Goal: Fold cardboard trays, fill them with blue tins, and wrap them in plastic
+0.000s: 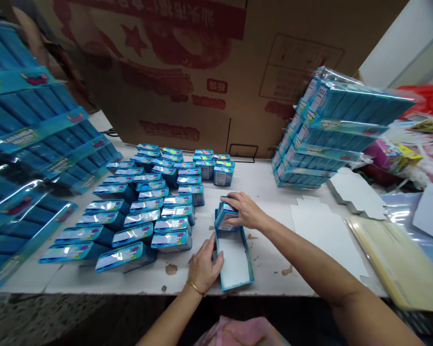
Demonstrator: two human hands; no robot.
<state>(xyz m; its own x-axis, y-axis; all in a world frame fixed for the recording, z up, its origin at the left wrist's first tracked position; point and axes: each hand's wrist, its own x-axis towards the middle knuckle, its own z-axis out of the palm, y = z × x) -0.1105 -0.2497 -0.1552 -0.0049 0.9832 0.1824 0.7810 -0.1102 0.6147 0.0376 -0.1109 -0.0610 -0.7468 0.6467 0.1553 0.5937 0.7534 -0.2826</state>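
A shallow blue display tray [234,259] with a white inside lies near the table's front edge, its long side pointing away from me. My right hand [246,210] grips small blue boxes [225,216] at the tray's far end, fingers over their top and side; how many it holds is hidden. My left hand [205,264] is at the tray's left wall, with the thumb over the edge and the fingers along the outside. Rows of upright blue boxes [146,204] with shiny, colourful tops stand left of the tray.
Stacks of filled, film-wrapped blue trays rise at the left [39,129] and back right [332,129]. A large brown carton [245,72] stands behind the table [267,192]. At right lie white card blanks [324,235] and yellowish plastic sheets [397,259]. A person's arm [32,33] shows upper left.
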